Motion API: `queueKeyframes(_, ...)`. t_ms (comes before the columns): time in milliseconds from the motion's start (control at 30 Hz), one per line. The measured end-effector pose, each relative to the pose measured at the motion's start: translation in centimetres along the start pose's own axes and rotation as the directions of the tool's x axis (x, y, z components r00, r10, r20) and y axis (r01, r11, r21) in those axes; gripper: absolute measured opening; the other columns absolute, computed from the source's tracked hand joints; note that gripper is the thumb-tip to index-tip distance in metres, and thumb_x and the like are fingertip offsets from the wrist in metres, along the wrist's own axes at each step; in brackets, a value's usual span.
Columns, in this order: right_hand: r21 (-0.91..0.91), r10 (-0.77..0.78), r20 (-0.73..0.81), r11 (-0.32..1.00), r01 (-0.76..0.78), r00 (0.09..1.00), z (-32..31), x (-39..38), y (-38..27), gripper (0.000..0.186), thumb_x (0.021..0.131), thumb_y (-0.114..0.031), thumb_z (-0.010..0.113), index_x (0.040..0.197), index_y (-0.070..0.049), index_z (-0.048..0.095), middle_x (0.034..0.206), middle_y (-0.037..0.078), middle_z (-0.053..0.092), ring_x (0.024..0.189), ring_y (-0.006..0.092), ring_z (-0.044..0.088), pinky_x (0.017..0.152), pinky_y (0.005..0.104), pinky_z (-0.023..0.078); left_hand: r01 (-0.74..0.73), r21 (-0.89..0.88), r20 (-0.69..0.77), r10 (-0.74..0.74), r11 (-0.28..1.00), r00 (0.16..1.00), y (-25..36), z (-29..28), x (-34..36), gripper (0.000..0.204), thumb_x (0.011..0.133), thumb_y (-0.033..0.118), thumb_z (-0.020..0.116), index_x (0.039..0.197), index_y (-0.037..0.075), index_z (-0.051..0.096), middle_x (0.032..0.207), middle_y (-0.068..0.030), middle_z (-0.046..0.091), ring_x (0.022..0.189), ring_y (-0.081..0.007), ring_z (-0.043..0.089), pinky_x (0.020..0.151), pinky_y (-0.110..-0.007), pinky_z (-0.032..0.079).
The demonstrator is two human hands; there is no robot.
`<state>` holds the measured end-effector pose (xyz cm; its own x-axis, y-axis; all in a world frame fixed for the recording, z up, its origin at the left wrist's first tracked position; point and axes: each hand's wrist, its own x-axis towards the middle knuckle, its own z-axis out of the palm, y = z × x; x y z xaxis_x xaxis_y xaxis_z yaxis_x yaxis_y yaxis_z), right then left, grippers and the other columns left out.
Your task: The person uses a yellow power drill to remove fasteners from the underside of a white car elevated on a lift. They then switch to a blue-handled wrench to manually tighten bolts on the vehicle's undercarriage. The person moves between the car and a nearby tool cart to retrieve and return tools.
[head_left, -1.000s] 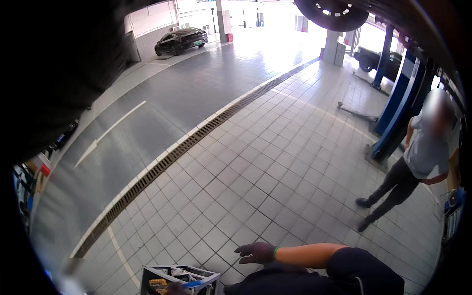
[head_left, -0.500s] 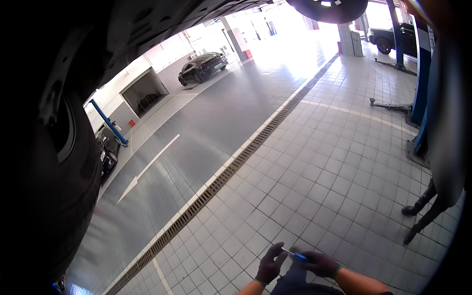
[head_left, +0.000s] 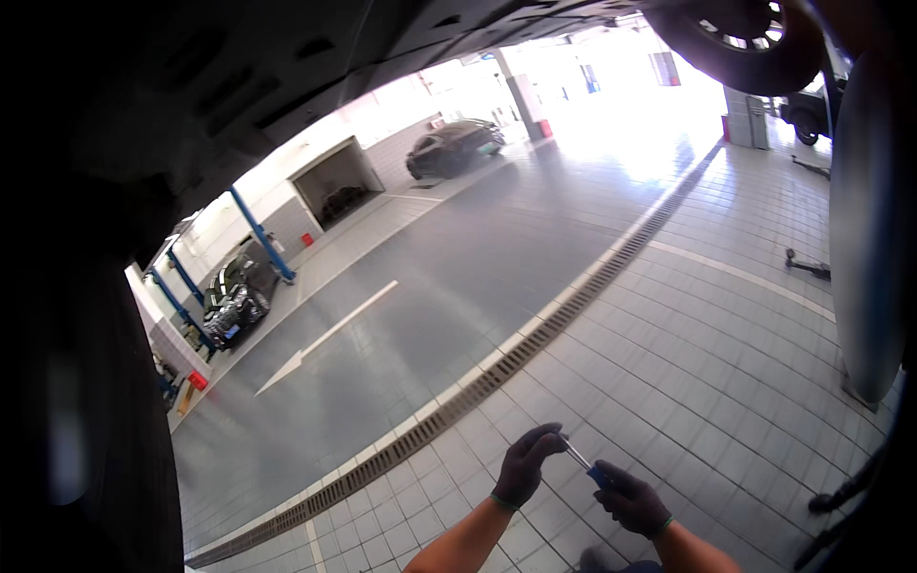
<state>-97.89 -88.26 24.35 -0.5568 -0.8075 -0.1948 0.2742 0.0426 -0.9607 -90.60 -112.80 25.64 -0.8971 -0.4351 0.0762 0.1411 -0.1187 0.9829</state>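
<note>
A screwdriver (head_left: 599,474) with a blue handle and a slim metal shaft slants between my two hands. My right hand (head_left: 632,502), in a dark glove with a green cuff edge, is closed around the handle. Up and to the left, my left hand (head_left: 522,468), gloved alike, has its fingers and thumb drawn together at the shaft's tip. Whether some small part sits between those fingertips is too small to tell. Both hands are held above the tiled floor (head_left: 707,382), forearms bare.
A raised car's dark underside (head_left: 382,48) hangs overhead, with a wheel (head_left: 745,43) at upper right. A drain grate (head_left: 449,413) crosses the floor diagonally. Parked cars (head_left: 454,148) and blue lift posts (head_left: 260,232) stand beyond. Another person's dark legs (head_left: 845,492) show at lower right.
Both hands have risen with the screwdriver, and more of its shaft shows. My view has swung left, bringing another car and more lift posts into sight.
</note>
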Motion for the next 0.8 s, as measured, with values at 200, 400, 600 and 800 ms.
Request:
queueKeyframes(200,0.092,-0.338,0.228,0.941,0.325,0.913,-0.8,11.9,-7.8,0.057,0.095,-0.002,0.065,0.148,-0.002,0.046,0.115,0.009,0.071,0.089,0.0133,0.067,0.082,0.0313,0.056,-0.284,0.234,-0.002,0.293,0.930,0.956,8.5,-1.4,9.4,0.023,0.103,0.013,0.057,0.117,-0.003,0.065,0.106,-0.0096,0.071,0.101,-0.0165,0.068,0.092,-0.032,0.054)
queueKeyframes(400,0.163,-0.655,0.520,0.706,0.690,0.548,1.8,20.0,-23.1,0.056,0.096,0.001,0.061,0.149,0.000,0.043,0.124,0.013,0.067,0.101,0.0169,0.068,0.089,0.0339,0.056,-0.534,0.699,0.014,0.738,0.476,0.675,22.5,-2.3,14.3,0.018,0.093,-0.003,0.057,0.108,0.002,0.066,0.105,-0.0157,0.069,0.095,-0.0304,0.070,0.083,-0.037,0.059)
queueKeyframes(600,0.441,-0.817,0.565,0.421,0.793,0.119,8.6,23.4,-38.0,0.051,0.101,-0.007,0.058,0.149,-0.002,0.044,0.114,0.012,0.069,0.083,0.0109,0.065,0.076,0.0288,0.056,-0.005,0.841,0.530,0.823,-0.541,0.203,40.1,-2.3,13.7,0.042,0.091,-0.009,0.053,0.131,0.005,0.060,0.108,-0.0179,0.068,0.096,-0.0304,0.070,0.080,-0.038,0.060)
queueKeyframes(800,0.333,-0.898,0.406,-0.028,0.943,-0.170,13.8,22.6,-45.6,0.047,0.102,-0.019,0.060,0.146,-0.007,0.050,0.113,0.012,0.070,0.079,0.0113,0.064,0.071,0.0274,0.056,0.055,0.711,0.702,0.712,-0.701,0.014,49.2,-1.1,12.4,0.046,0.093,-0.006,0.055,0.136,0.011,0.058,0.098,-0.0165,0.066,0.088,-0.0282,0.068,0.072,-0.038,0.059)
